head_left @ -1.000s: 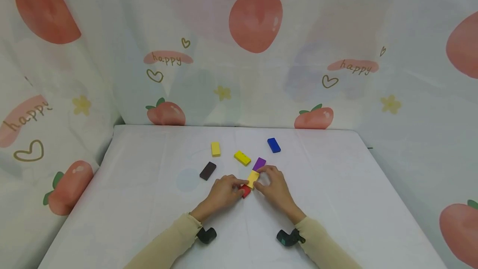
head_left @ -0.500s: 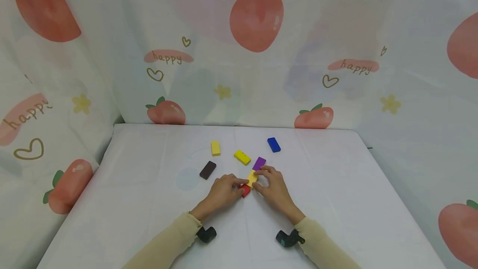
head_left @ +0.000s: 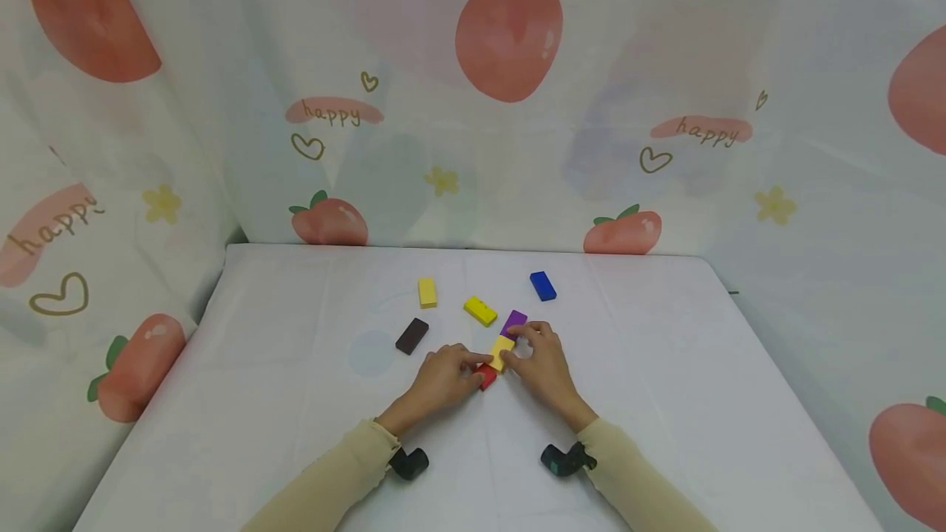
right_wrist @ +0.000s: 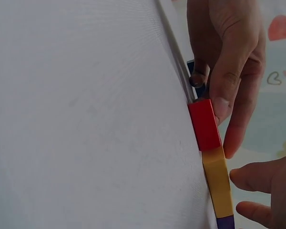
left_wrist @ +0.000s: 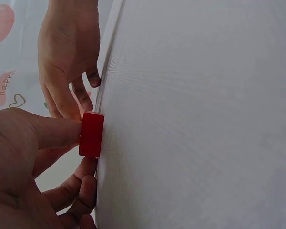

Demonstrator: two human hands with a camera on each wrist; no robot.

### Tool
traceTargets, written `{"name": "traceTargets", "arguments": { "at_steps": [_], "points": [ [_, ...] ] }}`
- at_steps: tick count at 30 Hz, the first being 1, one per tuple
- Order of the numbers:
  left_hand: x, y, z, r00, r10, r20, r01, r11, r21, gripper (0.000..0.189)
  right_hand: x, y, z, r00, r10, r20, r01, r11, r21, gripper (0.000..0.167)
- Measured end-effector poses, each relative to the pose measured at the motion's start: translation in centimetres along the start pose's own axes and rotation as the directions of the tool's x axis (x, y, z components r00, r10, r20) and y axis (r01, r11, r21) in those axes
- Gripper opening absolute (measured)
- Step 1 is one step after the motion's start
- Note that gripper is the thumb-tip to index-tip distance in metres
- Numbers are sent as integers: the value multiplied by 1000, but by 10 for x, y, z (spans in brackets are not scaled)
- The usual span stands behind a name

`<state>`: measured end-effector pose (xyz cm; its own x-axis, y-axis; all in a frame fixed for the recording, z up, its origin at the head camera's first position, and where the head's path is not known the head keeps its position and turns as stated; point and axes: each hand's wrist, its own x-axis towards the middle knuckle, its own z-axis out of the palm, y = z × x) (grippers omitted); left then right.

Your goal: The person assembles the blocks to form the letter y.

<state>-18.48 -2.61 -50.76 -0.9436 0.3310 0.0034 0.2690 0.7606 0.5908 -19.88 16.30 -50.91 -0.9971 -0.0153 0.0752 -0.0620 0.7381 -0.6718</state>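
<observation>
In the head view, a red block (head_left: 488, 378), a light yellow block (head_left: 498, 354) and a purple block (head_left: 514, 320) lie end to end in a slanting row. My left hand (head_left: 442, 380) pinches the red block, its thumb on the block and its index finger near the joint with the yellow one. My right hand (head_left: 548, 366) is on the row's right side, thumb close to the yellow block and index finger near the purple block. In the right wrist view, small gaps show between its fingertips (right_wrist: 248, 177) and the yellow block (right_wrist: 218, 183).
A dark brown block (head_left: 411, 337), a pale yellow block (head_left: 427, 293), a bright yellow block (head_left: 480, 311) and a blue block (head_left: 543, 286) lie apart beyond the row. The white table (head_left: 296, 368) ends at a printed cloth backdrop (head_left: 510, 179).
My right hand has shifted slightly away from me, its index finger moving from the yellow block's far end toward the purple block. The left hand and the loose blocks have stayed put.
</observation>
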Motion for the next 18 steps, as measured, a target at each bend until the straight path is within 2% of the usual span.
{"name": "traceTargets", "arguments": {
  "at_steps": [18],
  "points": [
    [1, 0, 1, 1000, -5, 0, 5, 1000, -8, 32, 1, 3, 2, 999, 36, 22, -36, 999, -1, 43]
  ]
}}
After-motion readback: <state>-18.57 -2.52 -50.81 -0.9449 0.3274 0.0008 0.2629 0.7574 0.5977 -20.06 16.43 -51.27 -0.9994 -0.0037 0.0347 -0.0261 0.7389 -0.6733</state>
